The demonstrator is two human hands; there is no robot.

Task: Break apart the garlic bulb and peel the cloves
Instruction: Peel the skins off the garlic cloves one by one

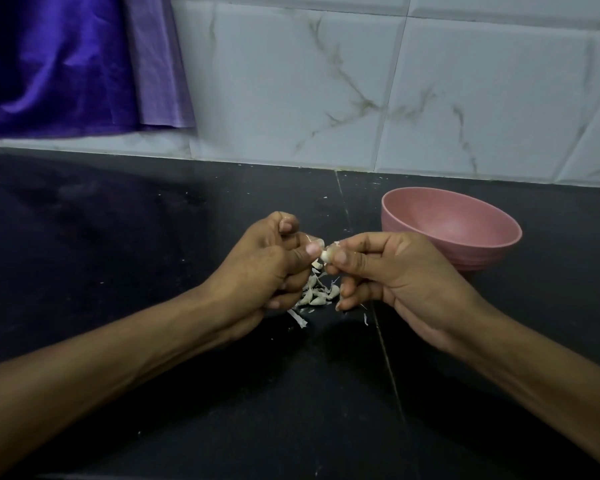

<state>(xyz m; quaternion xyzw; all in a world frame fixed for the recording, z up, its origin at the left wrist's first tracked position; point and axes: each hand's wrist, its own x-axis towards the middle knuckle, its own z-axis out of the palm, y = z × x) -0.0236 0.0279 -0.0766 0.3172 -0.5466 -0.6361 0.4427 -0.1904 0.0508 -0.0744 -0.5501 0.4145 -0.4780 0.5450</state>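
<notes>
Hanging at far left over the wall tiles: one purple cloth (59,64). Lying beneath it and across the frame: black counter (136,237). Hovering above the counter, left hand (260,268), fingers curled, thumb and forefinger pinching a flake of papery skin (315,241). Pinching one garlic clove (327,255) between thumb and fingers: right hand (388,268), tips of both hands nearly meeting. Lying directly under the two hands: small heap of cloves (317,295), roughly six or seven, exact count unclear, with loose skin scraps scattered around. Standing at right, near the wall: one pink bowl (465,216), contents not visible.
</notes>
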